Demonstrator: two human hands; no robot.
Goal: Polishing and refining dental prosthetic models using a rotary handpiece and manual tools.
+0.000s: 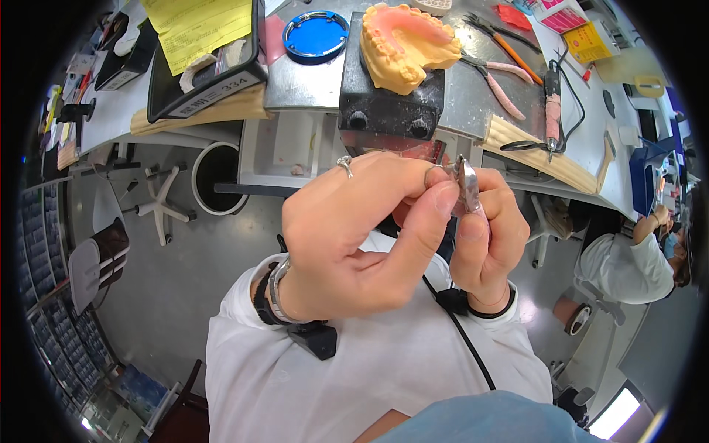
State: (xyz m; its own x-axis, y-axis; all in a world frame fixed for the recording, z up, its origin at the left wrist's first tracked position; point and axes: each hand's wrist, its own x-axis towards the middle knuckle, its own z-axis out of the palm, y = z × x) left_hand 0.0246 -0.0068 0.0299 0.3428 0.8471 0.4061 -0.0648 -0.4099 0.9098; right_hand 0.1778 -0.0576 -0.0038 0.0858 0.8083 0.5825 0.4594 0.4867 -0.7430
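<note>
Head view shows a small shiny metal piece at the centre of the frame, pinched between both hands. Left hand, wearing a ring and a wristwatch, has its grip closed on the piece with thumb and forefinger; right hand has its grip closed on it from behind. Just above, on the desk, a yellow dental cast with pink gum sits on a black block. A blue round lid lies to its left, pink-handled pliers to its right. Another person sits at the right edge.
</note>
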